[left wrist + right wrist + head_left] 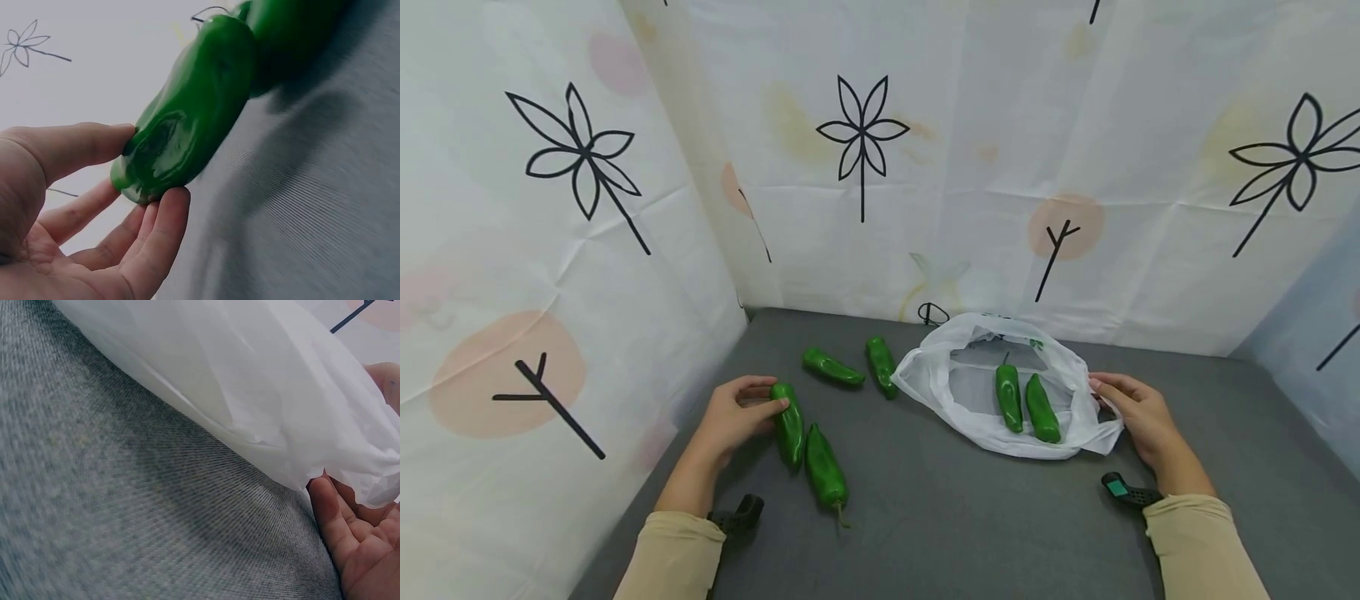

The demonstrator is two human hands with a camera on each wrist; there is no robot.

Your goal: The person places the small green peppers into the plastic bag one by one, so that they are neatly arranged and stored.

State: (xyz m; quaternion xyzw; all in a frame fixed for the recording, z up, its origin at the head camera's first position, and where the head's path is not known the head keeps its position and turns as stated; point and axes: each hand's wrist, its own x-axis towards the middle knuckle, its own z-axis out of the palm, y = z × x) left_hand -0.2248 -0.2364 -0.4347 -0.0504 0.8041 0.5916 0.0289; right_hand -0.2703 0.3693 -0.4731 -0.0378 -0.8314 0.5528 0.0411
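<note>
In the head view my left hand (pixel 735 418) pinches the upper end of a green pepper (pixel 789 433) between thumb and fingers. The left wrist view shows the thumb on one side of that pepper (pixel 187 112) and fingertips on the other. Beside it lies another green pepper (pixel 826 471), its stem toward me. On the right, my right hand (pixel 1138 417) grips the edge of a white plastic bag (pixel 925 375), whose mouth is spread open. Inside the bag lie two green peppers, one on the left (pixel 1009 398) and one on the right (pixel 1042 410). The right wrist view shows fingers at the bag's crumpled edge (pixel 337 475).
Two more green peppers lie farther back, one slanted (pixel 832 367) and one (pixel 881 367) close to the bag's left edge. Everything rests on a dark grey table (pixel 970 525). A white patterned cloth (pixel 970 167) stands behind and along the sides.
</note>
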